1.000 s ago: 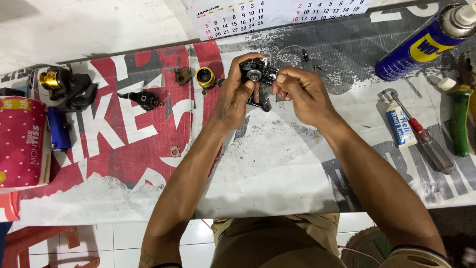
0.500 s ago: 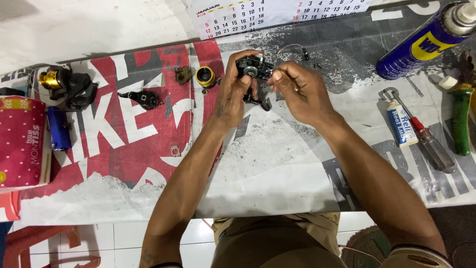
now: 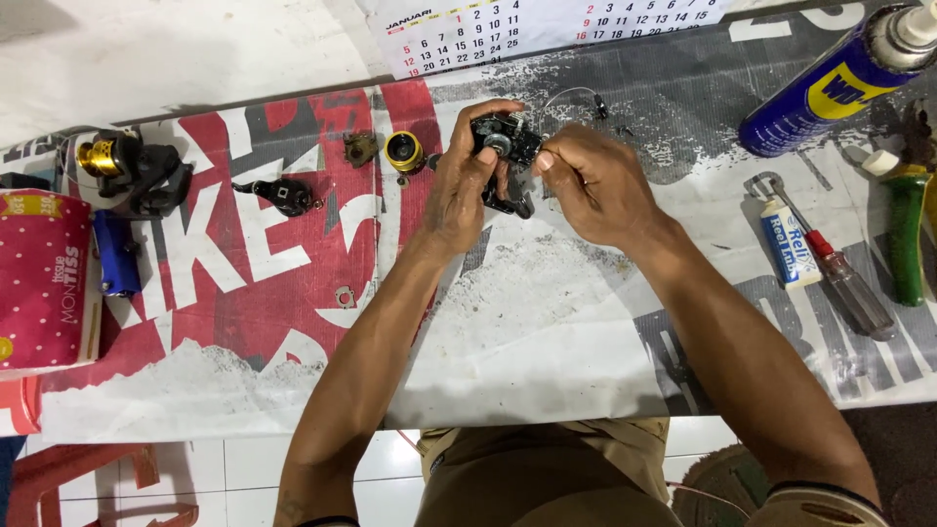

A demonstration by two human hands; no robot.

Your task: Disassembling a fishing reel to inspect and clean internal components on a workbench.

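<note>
My left hand point(image 3: 467, 185) grips a small black reel body point(image 3: 504, 146) above the newspaper-covered table point(image 3: 547, 322). The fingertips of my right hand point(image 3: 595, 181) pinch at the body's right side, where a silvery part shows; what they pinch is too small to tell. Loose parts lie to the left: a gold-and-black spool point(image 3: 402, 151), a small brown gear point(image 3: 359, 147), a black cover piece point(image 3: 280, 195) and a washer point(image 3: 345, 296).
A second black-and-gold reel point(image 3: 127, 168) and a blue lighter point(image 3: 117, 254) lie at left by a red dotted tissue pack point(image 3: 44, 283). At right are a blue spray can point(image 3: 830, 83), a small lubricant tube point(image 3: 789, 242), a red-handled screwdriver point(image 3: 844, 278) and a green bottle point(image 3: 908, 239). A calendar point(image 3: 547, 24) lies at the back.
Both hands have stayed over the same spot. My right fingertips have shifted slightly on the reel body's side.
</note>
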